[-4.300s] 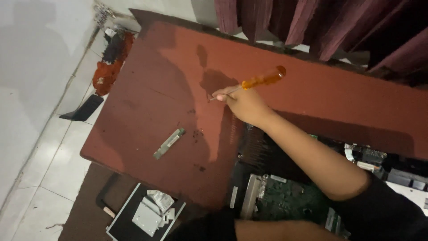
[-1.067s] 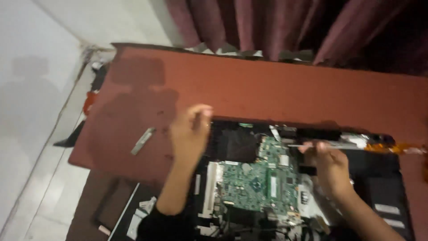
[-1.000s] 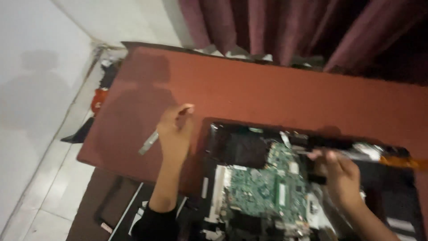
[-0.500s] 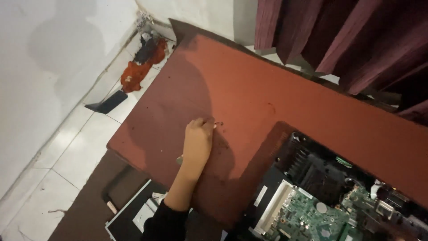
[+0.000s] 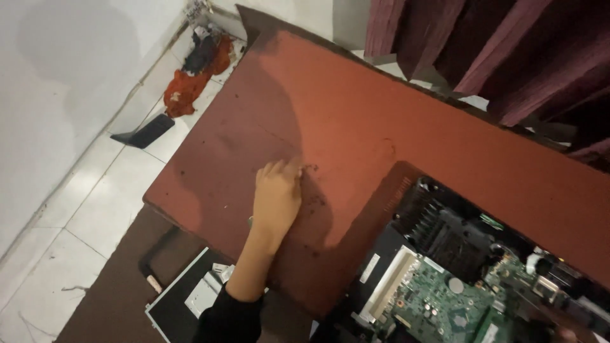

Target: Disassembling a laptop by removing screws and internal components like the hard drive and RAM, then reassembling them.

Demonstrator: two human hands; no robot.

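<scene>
Red tabletop (image 5: 356,114) bears the left hand (image 5: 277,197), palm down, fingers curled.

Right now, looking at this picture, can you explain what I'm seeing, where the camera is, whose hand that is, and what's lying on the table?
The picture comes from a camera worn on a person's head, looking down at their own work. No machine is involved, just bare hands. The left hand rests palm down on a reddish-brown table, its fingertips beside a few tiny dark bits, too small to identify. It appears to hold nothing. The right hand is out of view. At the lower right lies an opened laptop with its green circuit board exposed. Below the table edge sits a flat dark panel with silvery patches. On the tiled floor are a red and black heap and a dark flat piece.
</scene>
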